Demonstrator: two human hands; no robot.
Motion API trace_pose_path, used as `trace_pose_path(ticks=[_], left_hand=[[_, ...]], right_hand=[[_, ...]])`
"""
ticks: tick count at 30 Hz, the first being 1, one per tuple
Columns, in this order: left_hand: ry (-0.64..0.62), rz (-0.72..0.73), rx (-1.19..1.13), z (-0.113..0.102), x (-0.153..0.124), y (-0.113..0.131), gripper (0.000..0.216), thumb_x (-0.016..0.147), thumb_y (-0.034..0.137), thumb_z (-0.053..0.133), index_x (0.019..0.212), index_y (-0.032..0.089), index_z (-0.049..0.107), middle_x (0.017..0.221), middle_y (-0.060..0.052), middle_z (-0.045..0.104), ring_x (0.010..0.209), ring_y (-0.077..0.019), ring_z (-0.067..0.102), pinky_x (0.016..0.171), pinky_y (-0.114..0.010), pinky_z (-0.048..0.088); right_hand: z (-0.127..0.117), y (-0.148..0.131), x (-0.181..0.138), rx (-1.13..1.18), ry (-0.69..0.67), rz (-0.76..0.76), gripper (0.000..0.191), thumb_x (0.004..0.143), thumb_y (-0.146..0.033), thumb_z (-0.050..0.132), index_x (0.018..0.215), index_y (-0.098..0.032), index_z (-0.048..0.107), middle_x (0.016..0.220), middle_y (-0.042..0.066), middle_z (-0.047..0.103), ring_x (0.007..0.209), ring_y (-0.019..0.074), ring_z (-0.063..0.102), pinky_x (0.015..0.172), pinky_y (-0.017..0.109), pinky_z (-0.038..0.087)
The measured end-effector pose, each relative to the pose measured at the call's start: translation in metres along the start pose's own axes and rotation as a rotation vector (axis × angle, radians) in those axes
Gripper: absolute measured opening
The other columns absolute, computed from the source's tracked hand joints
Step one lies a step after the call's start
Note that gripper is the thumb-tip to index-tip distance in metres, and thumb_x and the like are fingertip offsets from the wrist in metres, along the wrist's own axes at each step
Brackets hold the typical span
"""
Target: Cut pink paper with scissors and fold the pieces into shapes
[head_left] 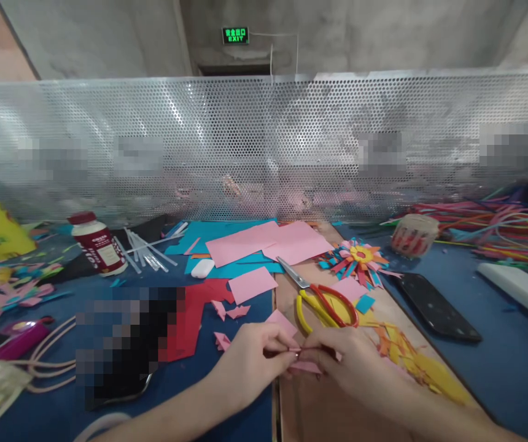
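Pink paper piece [307, 366] is being pinched by left grip [255, 351] and right grip [350, 356] | tearing is being risked by uneven pulling

A small piece of pink paper [306, 366] is held in the lower middle of the frame, just right of centre. Most of it is covered; a pale pink strip shows along its lower edge, running nearly level across the picture. Whether it is folded cannot be told.
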State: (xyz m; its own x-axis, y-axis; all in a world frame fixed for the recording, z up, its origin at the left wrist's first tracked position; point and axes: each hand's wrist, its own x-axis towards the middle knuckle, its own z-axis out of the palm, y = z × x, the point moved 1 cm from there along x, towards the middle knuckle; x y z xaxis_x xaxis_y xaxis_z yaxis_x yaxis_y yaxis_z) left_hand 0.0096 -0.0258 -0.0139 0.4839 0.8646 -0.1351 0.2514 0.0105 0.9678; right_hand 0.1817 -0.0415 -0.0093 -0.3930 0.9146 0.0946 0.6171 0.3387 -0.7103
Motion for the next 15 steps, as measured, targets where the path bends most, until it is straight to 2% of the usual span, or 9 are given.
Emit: trace_pose_path(ticks=[5,8,11,15], left_hand=[[-0.013,0.030,-0.034,-0.0012,-0.0011,-0.0013,0.019,0.074,0.029,0.057,0.080,0.011,0.061,0.078,-0.007,0.069,0.071,-0.0184,0.066,0.065,-0.028,0.053],[-0.009,0.025,-0.007,-0.0013,-0.0016,-0.0012,0.020,0.073,0.030,0.058,0.079,0.011,0.062,0.077,-0.006,0.068,0.069,-0.0174,0.065,0.064,-0.027,0.053],[-0.001,0.024,0.029,-0.0004,-0.0026,-0.0007,0.020,0.073,0.030,0.058,0.079,0.012,0.062,0.075,-0.005,0.068,0.066,-0.0161,0.064,0.063,-0.027,0.053],[0.014,0.022,-0.008,-0.0002,-0.0021,0.0006,0.019,0.072,0.030,0.059,0.077,0.012,0.062,0.071,-0.003,0.066,0.065,-0.0151,0.063,0.061,-0.026,0.053]], right_hand=[[-0.0030,-0.0013,-0.0010,0.006,-0.004,0.022,0.021,0.083,-0.023,0.047,0.076,-0.021,0.067,0.066,-0.003,0.063,0.058,0.0081,0.050,0.051,0.016,0.033],[-0.0038,-0.0025,-0.0023,0.003,-0.017,0.032,0.023,0.083,-0.020,0.046,0.073,-0.020,0.067,0.063,-0.003,0.062,0.056,0.0071,0.051,0.051,0.015,0.034],[-0.0036,-0.0042,-0.0043,0.055,-0.044,0.069,0.024,0.084,-0.023,0.045,0.072,-0.019,0.066,0.057,-0.003,0.060,0.047,0.0057,0.049,0.045,0.014,0.033],[-0.0003,0.0017,-0.0045,0.203,-0.100,0.103,0.024,0.085,-0.031,0.044,0.082,-0.020,0.065,0.061,-0.002,0.062,0.045,0.0070,0.052,0.040,0.014,0.034]])
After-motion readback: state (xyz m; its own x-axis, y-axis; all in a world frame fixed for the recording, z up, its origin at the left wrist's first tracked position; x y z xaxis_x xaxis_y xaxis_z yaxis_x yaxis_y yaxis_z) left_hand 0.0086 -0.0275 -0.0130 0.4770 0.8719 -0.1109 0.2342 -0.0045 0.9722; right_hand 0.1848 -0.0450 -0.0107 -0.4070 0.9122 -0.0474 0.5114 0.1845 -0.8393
